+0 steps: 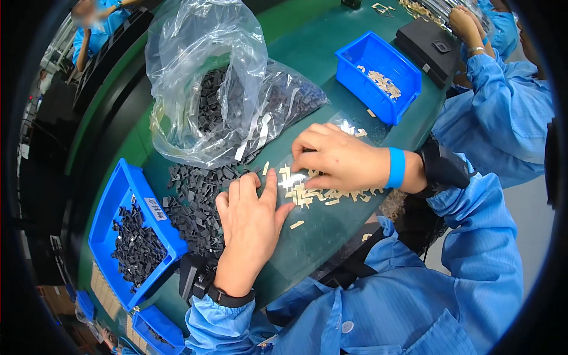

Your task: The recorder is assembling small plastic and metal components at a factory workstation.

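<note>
My left hand (251, 222) rests at the edge of a heap of small black plastic parts (198, 201). Its thumb and index finger are apart, beside a spread of small cream-coloured plastic pieces (331, 195). Over that spread bends my right hand (343, 157), its fingers curved and its thumb apart from them, touching the pieces. No piece shows gripped in either hand. A single cream piece (297, 224) lies apart, closer to me. Under the palm of the right hand, part of the spread is hidden.
An open clear plastic bag (195, 142) of black parts stands behind the heap. At left is a blue bin (171, 234) with black parts; at far right, another blue bin (349, 65) holds cream pieces. A black case (426, 44) and a co-worker's sleeve (497, 100) are beyond.
</note>
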A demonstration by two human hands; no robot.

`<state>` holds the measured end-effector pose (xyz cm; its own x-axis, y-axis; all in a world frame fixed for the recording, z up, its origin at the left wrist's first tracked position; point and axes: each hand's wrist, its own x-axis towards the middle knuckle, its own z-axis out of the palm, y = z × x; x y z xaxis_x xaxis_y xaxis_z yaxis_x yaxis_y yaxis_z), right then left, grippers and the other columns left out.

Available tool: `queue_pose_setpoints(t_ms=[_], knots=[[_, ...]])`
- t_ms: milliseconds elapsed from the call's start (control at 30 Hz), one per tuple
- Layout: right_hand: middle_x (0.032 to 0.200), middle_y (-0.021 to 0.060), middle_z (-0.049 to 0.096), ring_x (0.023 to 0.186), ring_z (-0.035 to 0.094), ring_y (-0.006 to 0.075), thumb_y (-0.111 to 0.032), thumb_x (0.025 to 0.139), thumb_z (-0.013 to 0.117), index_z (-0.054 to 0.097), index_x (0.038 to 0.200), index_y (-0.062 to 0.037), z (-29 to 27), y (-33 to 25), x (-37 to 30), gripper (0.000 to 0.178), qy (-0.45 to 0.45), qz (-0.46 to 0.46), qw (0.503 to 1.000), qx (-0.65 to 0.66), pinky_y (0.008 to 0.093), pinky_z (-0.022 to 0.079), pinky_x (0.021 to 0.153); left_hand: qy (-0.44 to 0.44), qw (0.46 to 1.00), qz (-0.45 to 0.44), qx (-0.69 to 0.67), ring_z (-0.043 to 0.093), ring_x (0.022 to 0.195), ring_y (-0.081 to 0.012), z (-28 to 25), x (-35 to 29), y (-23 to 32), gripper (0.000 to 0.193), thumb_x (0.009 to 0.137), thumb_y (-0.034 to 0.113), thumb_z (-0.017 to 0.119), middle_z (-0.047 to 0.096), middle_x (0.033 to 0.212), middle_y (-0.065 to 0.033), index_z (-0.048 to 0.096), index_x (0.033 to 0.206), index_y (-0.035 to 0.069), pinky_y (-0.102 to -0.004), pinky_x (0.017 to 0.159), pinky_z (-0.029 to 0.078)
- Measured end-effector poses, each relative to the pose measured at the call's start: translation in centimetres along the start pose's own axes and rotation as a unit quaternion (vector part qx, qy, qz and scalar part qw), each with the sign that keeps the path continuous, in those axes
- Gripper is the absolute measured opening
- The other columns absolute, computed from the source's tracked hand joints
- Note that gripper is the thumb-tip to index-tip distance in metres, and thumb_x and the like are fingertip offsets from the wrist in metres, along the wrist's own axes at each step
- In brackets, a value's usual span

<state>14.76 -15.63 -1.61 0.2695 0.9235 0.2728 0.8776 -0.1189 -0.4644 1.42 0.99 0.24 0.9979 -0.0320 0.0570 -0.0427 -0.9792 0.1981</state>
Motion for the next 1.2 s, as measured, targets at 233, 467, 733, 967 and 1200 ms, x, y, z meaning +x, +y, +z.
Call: queue_pose_setpoints(t_ms=[233,467,733,967,1200], knots=[[0.095,0.0037,0.054,0.094,0.049,0.0227,-0.02,0.071,0.069,0.063,0.09,-0.0088,1.0,-0.9,-0.3,0.023,0.064,0.02,0.996,0.051,0.0364,0.038,0.082,0.069,0.997,0.036,0.021,0.047,0.102,-0.0282,0.6,-0.5,0.5,0.047,0.067,0.021,0.071,0.051,0.11,-0.0139,0.059,0.109,0.003,-0.0392,0.082,0.033],[0.094,0.0021,0.054,0.094,0.05,0.0217,-0.019,0.071,0.068,0.062,0.09,-0.0109,1.7,-1.0,-0.6,0.022,0.059,0.014,0.997,0.055,0.0368,0.037,0.082,-0.005,0.957,-0.105,-0.27,0.049,0.068,-0.0152,-0.2,0.0,-0.2,0.074,0.056,0.005,0.078,0.054,0.089,-0.0054,0.048,0.123,0.004,-0.0271,0.065,0.042],[0.093,0.0015,0.052,0.093,0.05,0.0212,-0.022,0.068,0.07,0.061,0.083,-0.0115,1.9,-1.7,-0.2,0.021,0.068,0.022,0.996,0.058,0.0379,0.036,0.081,-0.09,0.856,-0.141,-0.489,0.043,0.057,-0.0048,-0.1,1.2,-2.5,0.082,0.064,-0.007,0.067,0.059,0.079,-0.0026,0.03,0.137,0.007,-0.0193,0.055,0.039],[0.09,0.0014,0.051,0.091,0.049,0.0219,-0.027,0.07,0.07,0.059,0.078,-0.0117,2.1,-2.1,0.2,0.021,0.086,0.025,0.995,0.048,0.0376,0.036,0.08,-0.114,0.8,-0.137,-0.573,0.053,0.072,-0.0051,-0.8,1.7,-1.8,0.083,0.07,-0.016,0.058,0.059,0.08,-0.0046,0.021,0.14,0.009,-0.017,0.063,0.041],[0.086,0.0032,0.053,0.088,0.051,0.0234,-0.019,0.076,0.062,0.058,0.074,-0.0104,2.3,-2.2,0.1,0.01,0.103,0.033,0.992,0.072,0.038,0.036,0.08,-0.103,0.813,-0.111,-0.562,0.048,0.067,-0.0045,-0.7,1.8,-1.5,0.082,0.069,-0.016,0.057,0.058,0.08,-0.0024,0.024,0.14,0.01,-0.0171,0.06,0.039]])
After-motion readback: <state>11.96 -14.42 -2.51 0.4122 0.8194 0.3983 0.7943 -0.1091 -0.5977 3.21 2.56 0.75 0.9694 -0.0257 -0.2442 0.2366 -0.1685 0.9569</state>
